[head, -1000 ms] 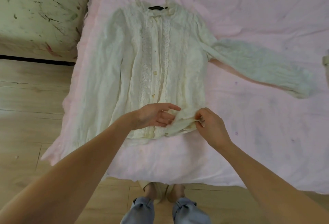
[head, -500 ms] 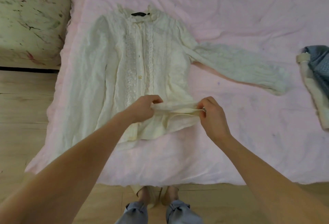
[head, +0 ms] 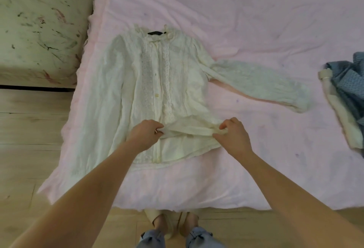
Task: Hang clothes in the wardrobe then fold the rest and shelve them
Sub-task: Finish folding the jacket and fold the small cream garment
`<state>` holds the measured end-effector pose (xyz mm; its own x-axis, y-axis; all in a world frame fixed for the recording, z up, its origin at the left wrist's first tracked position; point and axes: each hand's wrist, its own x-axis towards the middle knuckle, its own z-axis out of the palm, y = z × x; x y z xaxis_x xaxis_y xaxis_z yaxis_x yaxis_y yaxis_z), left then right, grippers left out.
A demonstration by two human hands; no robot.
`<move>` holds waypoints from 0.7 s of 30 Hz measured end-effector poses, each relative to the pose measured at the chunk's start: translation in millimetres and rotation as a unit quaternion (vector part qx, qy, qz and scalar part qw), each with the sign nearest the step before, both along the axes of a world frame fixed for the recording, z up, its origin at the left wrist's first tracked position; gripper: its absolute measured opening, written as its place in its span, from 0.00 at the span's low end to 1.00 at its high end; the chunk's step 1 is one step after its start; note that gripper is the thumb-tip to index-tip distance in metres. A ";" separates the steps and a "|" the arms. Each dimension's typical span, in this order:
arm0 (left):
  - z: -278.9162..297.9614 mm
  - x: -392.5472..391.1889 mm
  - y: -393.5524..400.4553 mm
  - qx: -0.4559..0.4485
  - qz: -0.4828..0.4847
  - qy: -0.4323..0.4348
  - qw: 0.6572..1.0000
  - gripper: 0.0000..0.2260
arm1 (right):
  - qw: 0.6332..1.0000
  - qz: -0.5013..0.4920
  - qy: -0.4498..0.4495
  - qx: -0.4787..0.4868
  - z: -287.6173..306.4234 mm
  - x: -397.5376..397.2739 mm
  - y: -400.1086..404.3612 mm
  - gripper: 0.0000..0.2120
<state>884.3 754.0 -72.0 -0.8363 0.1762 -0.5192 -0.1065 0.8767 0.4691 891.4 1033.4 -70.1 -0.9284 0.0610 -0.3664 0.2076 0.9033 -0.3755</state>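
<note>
A cream lace blouse (head: 157,82) lies face up on the pink bed sheet (head: 246,21), collar away from me. One sleeve stretches out to the right (head: 260,84); the other lies along the left side. My left hand (head: 144,135) pinches a raised fold of fabric near the button placket, low on the blouse. At the blouse's right edge my right hand (head: 232,135) grips the other end of the same fold. The fold is pulled taut between both hands, above the hem.
A pile of blue and cream clothes (head: 346,94) lies at the bed's right edge. A stained pale surface (head: 39,27) sits to the left of the bed. Wooden floor (head: 29,129) runs along the left and near me, where my feet (head: 173,226) stand.
Both hands have spread apart, stretching the lifted fabric into a wider fold across the lower blouse. The view has shifted so the clothes pile on the right shows.
</note>
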 end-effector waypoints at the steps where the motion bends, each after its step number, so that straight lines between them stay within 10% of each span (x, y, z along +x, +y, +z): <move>1: -4.5 4.9 -2.2 -0.018 -0.028 0.007 0.999 0.09 | 0.999 0.021 0.003 0.042 -4.0 3.5 -0.5 0.08; 8: -32.2 56.6 -31.9 -0.050 -0.107 0.021 0.993 0.21 | 0.935 0.198 -0.037 0.291 -23.2 23.7 -9.2 0.20; 11: -33.0 74.8 -49.5 -0.023 -0.048 0.117 0.992 0.17 | 0.926 0.316 0.100 0.180 -33.8 35.8 -41.2 0.29; 15: -35.9 90.6 -71.3 -0.069 -0.105 0.135 0.983 0.30 | 0.918 0.393 0.053 -0.017 -44.1 48.2 -101.6 0.25; 21: -53.5 82.5 -49.2 -0.086 -0.194 0.266 0.940 0.28 | 0.931 0.361 0.035 -0.024 -60.4 40.2 -132.2 0.20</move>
